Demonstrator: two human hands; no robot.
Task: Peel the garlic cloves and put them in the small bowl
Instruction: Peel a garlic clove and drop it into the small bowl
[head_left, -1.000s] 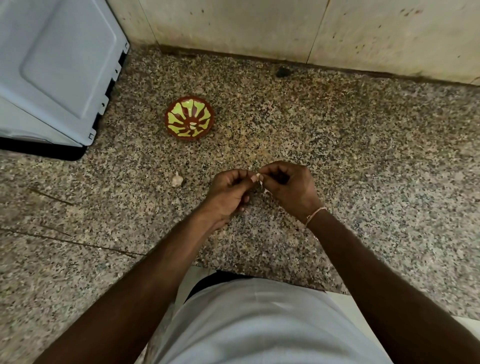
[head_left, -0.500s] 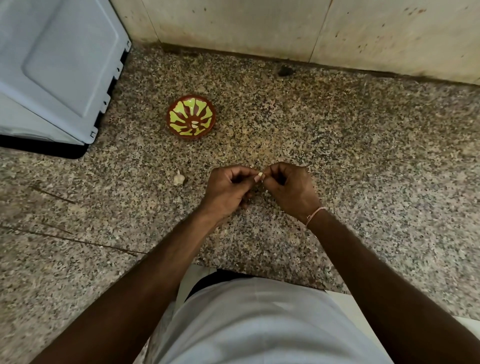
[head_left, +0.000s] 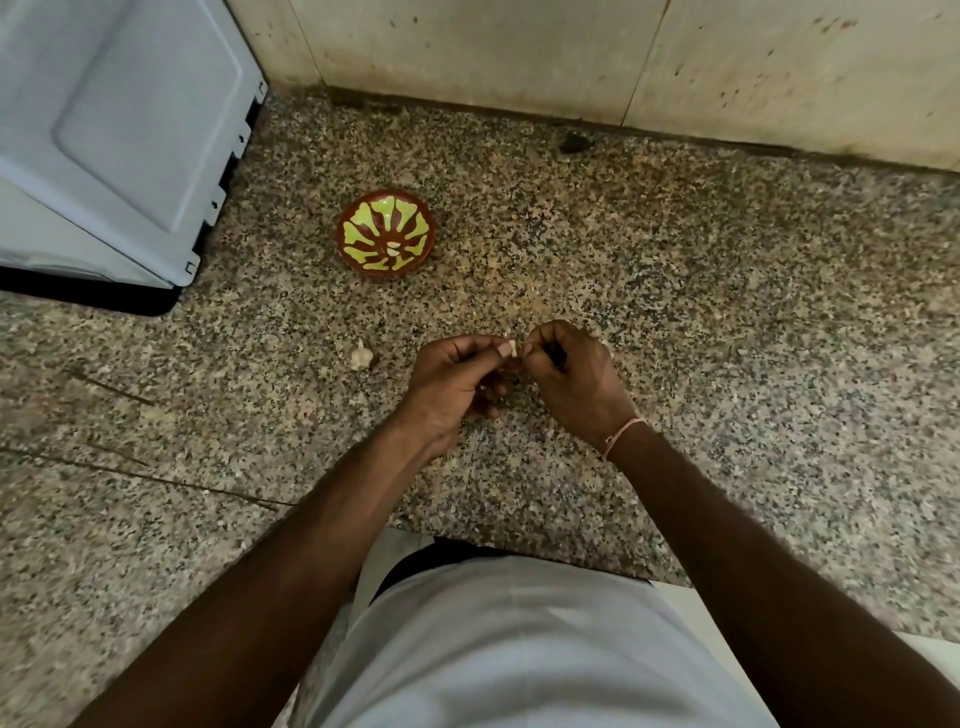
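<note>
Both hands (head_left: 514, 384) meet fingertip to fingertip, fingers curled.

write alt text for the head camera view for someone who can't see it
Seen from above, a person's left hand and right hand pinch a garlic clove between their fingertips over a speckled stone counter. A small bowl, red-brown with a green pattern, sits farther back, and a garlic piece lies left of the hands.

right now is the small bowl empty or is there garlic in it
Not empty: the small bowl sits upright on the counter with at least one pale peeled clove near its centre.
</note>
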